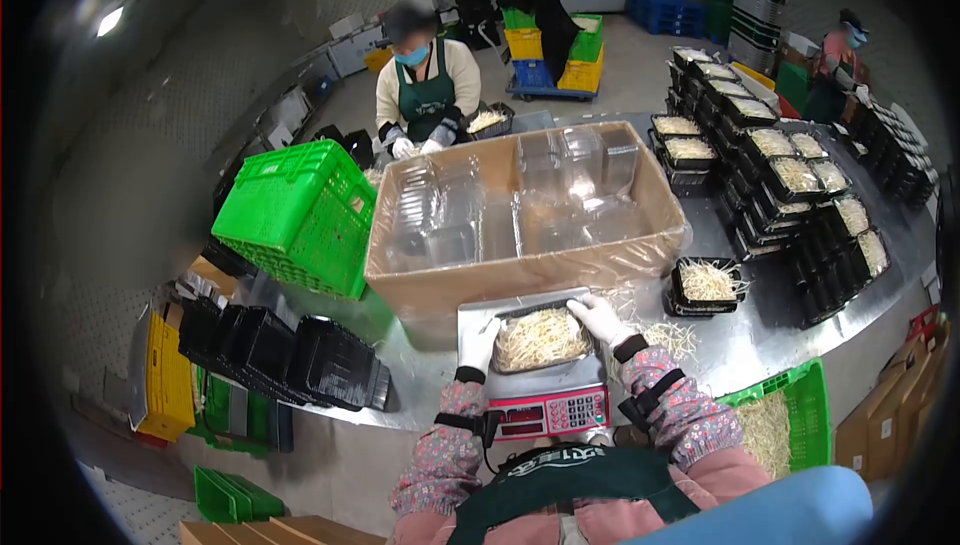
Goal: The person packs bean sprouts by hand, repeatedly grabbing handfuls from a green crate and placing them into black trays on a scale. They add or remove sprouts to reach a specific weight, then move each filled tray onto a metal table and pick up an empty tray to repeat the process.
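Observation:
A black plastic tray (522, 371) filled with bean sprouts (543, 337) rests on the platform of a red-fronted digital scale (550, 413). My left hand (477, 347), in a white glove, grips the tray's left edge. At the upper right edge, my gloved right hand (600, 320) has its fingers on the rim. The undersides of both hands are hidden. Loose sprouts (668, 339) lie on the metal table to the right of my right hand. Just behind the scale stands a cardboard box (430, 307) holding stacked clear plastic lids (590, 215).
Stacked empty black trays (335, 360) stand at left, below a tilted green crate (290, 210). Sprout-filled trays (795, 177) are piled at right, with one stack (705, 285) nearer. A green crate (815, 410) of sprouts sits low right. A co-worker (428, 85) works across the table.

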Demonstrator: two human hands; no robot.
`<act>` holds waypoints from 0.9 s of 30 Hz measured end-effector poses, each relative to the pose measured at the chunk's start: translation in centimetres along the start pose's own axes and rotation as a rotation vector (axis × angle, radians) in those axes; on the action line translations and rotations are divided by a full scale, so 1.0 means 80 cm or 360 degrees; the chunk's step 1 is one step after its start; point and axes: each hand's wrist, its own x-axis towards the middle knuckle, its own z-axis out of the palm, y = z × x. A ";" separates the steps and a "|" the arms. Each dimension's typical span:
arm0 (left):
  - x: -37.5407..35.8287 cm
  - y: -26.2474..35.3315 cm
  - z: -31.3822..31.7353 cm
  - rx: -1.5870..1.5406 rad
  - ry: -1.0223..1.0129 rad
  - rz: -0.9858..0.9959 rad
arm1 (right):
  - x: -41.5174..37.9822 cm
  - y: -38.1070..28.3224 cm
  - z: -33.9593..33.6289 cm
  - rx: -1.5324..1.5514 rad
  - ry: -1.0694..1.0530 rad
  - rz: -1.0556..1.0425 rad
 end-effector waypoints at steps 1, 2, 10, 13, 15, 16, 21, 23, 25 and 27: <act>0.001 -0.001 0.000 -0.0097 0.0020 -0.0084 | 0.005 0.006 0.000 0.0026 -0.0033 0.0063; 0.000 -0.002 -0.001 -0.0192 0.0038 -0.0172 | 0.008 0.013 0.001 0.0053 -0.0067 0.0128; -0.020 0.010 -0.003 -0.0089 0.0141 -0.0212 | -0.019 -0.013 -0.005 -0.0018 0.0067 0.0055; -0.074 0.043 -0.034 -0.0478 -0.0166 -0.0667 | -0.079 -0.072 -0.041 -0.0044 -0.0381 0.0521; -0.105 0.064 -0.037 -0.0806 -0.0326 -0.0945 | -0.098 -0.048 -0.041 0.0436 -0.0550 0.0649; -0.115 0.058 -0.032 -0.0959 -0.0333 -0.0967 | -0.106 -0.037 -0.038 0.0692 -0.0556 0.0658; -0.109 0.049 -0.007 -0.1149 -0.0217 -0.0695 | -0.126 -0.033 -0.024 0.0952 -0.0282 0.0493; -0.106 0.065 -0.002 -0.1093 -0.0231 -0.0596 | -0.136 -0.024 -0.030 0.0951 -0.0251 0.0420; -0.095 0.085 0.005 -0.1052 -0.0313 -0.0436 | -0.149 -0.051 -0.049 0.0785 -0.0243 0.0472; -0.085 0.126 0.023 -0.1045 -0.0557 -0.0387 | -0.162 -0.080 -0.091 0.0546 -0.0237 0.0423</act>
